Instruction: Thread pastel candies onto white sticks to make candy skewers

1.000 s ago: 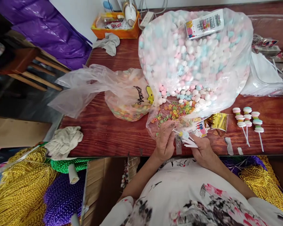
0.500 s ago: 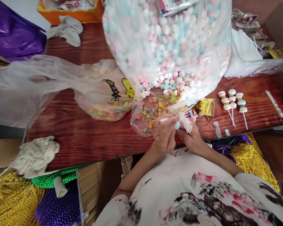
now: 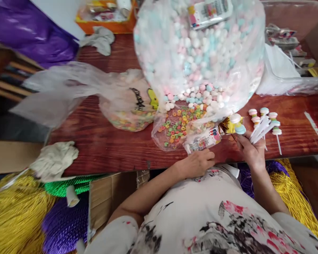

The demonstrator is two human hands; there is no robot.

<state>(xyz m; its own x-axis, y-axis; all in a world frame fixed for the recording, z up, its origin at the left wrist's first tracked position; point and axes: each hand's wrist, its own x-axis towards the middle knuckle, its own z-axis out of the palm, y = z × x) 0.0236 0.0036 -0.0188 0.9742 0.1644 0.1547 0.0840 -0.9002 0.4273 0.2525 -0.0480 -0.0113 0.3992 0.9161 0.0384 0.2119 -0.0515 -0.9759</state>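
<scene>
My right hand [image 3: 251, 151] is closed around a bundle of white sticks [image 3: 262, 128], which fan upward. At its fingertips is a small stack of white and blue marshmallows [image 3: 240, 129]; how it is held is partly hidden. By the table's front edge, my left hand [image 3: 197, 164] has its fingers curled, and whatever may be in them is hidden. Just above it a printed white packet [image 3: 204, 139] lies on the table. Several finished marshmallow-and-candy-ring skewers [image 3: 276, 123] lie beyond my right hand, partly behind the sticks.
A large clear bag of pastel marshmallows [image 3: 201, 53] covers the table's back middle, with loose candy rings [image 3: 178, 121] at its mouth. To its left lies a bag of candy rings [image 3: 129, 118]. A clear plastic bin [image 3: 291, 83] stands at right, a crumpled cloth [image 3: 54, 158] at front left.
My hands have moved apart. The right has shifted right with the sticks and marshmallows; the left has drawn down to the table edge. The printed packet now lies on the table.
</scene>
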